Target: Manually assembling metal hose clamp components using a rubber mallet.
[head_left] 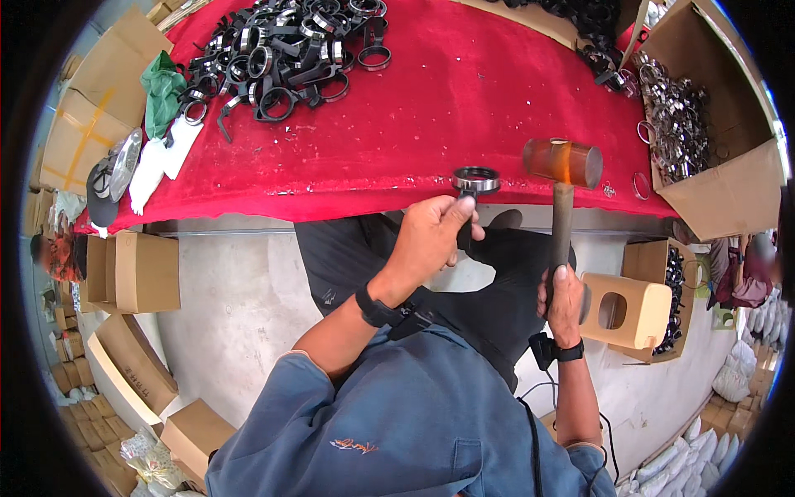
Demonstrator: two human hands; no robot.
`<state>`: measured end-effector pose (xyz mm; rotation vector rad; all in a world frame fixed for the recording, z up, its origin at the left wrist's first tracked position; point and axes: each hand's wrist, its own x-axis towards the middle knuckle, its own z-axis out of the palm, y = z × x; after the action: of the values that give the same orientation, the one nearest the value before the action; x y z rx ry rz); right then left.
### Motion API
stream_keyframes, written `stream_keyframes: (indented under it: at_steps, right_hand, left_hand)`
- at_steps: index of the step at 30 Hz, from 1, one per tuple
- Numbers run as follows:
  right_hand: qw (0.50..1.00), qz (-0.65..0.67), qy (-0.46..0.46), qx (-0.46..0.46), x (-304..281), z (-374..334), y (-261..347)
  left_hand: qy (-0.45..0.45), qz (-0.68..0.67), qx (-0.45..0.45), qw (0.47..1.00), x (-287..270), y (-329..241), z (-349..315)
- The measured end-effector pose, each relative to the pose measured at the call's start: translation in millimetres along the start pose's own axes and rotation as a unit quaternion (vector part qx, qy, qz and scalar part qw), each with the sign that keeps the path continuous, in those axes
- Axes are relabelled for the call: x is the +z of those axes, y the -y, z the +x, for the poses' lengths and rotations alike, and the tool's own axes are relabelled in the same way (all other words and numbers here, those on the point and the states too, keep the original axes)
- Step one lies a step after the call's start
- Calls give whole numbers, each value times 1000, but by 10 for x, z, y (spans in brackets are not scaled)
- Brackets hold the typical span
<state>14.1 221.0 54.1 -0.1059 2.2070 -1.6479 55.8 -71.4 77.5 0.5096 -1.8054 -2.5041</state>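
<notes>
My left hand point(424, 242) grips the black handle of a ring-shaped part point(478, 186) with a shiny metal band, its ring at the near edge of the red-covered table point(497, 99). Fingers and thumb are closed round the handle and hide most of it. In my right hand point(566, 300) is a mallet point(563, 164) with an amber-brown cylindrical head, held upright by its handle. The mallet head is to the right of the ring and apart from it. A large pile of similar black ring parts point(277, 58), several with metal bands, lies at the far left of the table.
An open carton of loose metal rings point(720, 190) stands at the right, with a few rings beside it on the cloth. Green and white bags point(161, 95) lie at the left edge. A stool point(633, 311) and a carton of black parts point(672, 290) are below right.
</notes>
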Motion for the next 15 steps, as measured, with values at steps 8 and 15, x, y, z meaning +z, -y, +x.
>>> stream_keyframes:
  at_steps: [8, 15]
  right_hand:
    - [1000, 30, -9, 2, -2, -35, -47]
    - [999, 41, -8, 0, 6, -61, -87]
  left_hand:
    - [60, -207, -71, 974, -53, -299, -195]
    - [80, -94, 5, 992, 14, -460, -348]
